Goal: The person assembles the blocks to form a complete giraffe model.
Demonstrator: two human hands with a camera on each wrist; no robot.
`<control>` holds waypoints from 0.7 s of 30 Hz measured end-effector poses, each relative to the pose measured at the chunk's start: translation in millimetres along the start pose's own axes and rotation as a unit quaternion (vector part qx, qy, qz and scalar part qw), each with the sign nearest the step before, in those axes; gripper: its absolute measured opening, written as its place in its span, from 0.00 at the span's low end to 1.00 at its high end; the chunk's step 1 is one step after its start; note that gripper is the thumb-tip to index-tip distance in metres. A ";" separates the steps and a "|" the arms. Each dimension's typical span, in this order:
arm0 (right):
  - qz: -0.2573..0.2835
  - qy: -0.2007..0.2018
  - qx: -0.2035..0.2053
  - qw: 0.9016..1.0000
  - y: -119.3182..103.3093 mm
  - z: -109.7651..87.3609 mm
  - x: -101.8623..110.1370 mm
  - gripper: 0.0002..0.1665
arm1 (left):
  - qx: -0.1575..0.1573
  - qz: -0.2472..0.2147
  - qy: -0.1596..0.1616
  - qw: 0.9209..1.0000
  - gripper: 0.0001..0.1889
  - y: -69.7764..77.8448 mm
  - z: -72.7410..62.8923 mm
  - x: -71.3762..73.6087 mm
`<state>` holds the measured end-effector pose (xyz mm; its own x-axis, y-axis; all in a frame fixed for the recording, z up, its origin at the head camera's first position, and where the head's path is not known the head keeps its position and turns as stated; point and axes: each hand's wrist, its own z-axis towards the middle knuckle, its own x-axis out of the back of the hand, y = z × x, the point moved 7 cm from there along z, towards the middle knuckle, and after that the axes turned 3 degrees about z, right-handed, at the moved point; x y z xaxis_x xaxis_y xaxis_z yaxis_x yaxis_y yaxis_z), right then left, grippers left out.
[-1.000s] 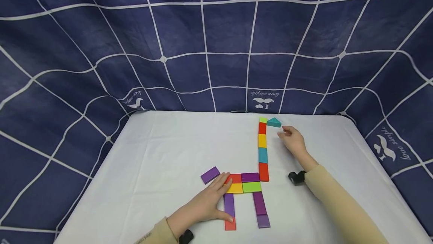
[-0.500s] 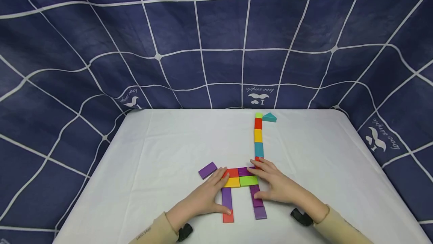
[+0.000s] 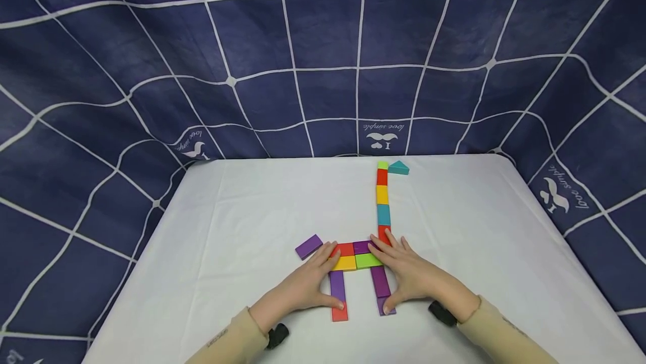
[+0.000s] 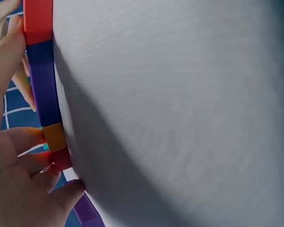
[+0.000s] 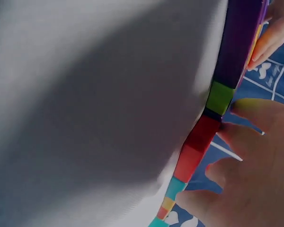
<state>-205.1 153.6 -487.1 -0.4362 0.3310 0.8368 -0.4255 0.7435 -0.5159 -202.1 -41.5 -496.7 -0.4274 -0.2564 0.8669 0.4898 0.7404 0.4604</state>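
Observation:
Flat coloured blocks form a four-legged, long-necked figure on the table. Its body has red (image 3: 347, 249), yellow (image 3: 347, 263), purple (image 3: 361, 247) and green (image 3: 366, 261) blocks. My left hand (image 3: 305, 286), spread, rests its fingers at the body's left end, its thumb on the red block (image 3: 340, 314) ending the left leg. The spread right hand (image 3: 416, 275) touches the body's right end and the red block (image 3: 383, 231) at the neck's base. Its thumb lies on the lower purple block (image 3: 381, 304) of the right leg. A purple block (image 3: 309, 247) slants beside the left fingertips.
The neck runs on through blue (image 3: 383, 215), yellow (image 3: 382, 194), red (image 3: 382, 177) and lime (image 3: 382, 165) blocks toward the far edge. A teal triangular block (image 3: 398, 168) sits right of its top. A dark blue checked curtain (image 3: 323, 95) stands behind the white table (image 3: 262, 201).
The right hand came from beside the teal triangle down to the body's right end. Its thumb then slid down to the right leg's lower block. The left hand stayed on the blocks.

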 end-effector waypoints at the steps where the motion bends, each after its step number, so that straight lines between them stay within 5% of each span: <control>1: -0.003 0.000 0.000 1.000 0.3 0.4 -0.3 0.76 | 0.000 0.000 0.000 1.000 0.58 0.3 0.2 0.1; 21: -0.009 -0.001 -0.008 1.000 -1.8 -2.1 -0.5 0.76 | 0.008 0.015 -0.007 1.000 0.58 0.9 3.2 1.4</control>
<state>-202.4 153.3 -486.2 -0.4295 0.3171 0.8456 -0.4200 0.7588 -0.4978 -204.6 -39.2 -495.8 -0.4233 -0.2253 0.8775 0.4910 0.7569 0.4312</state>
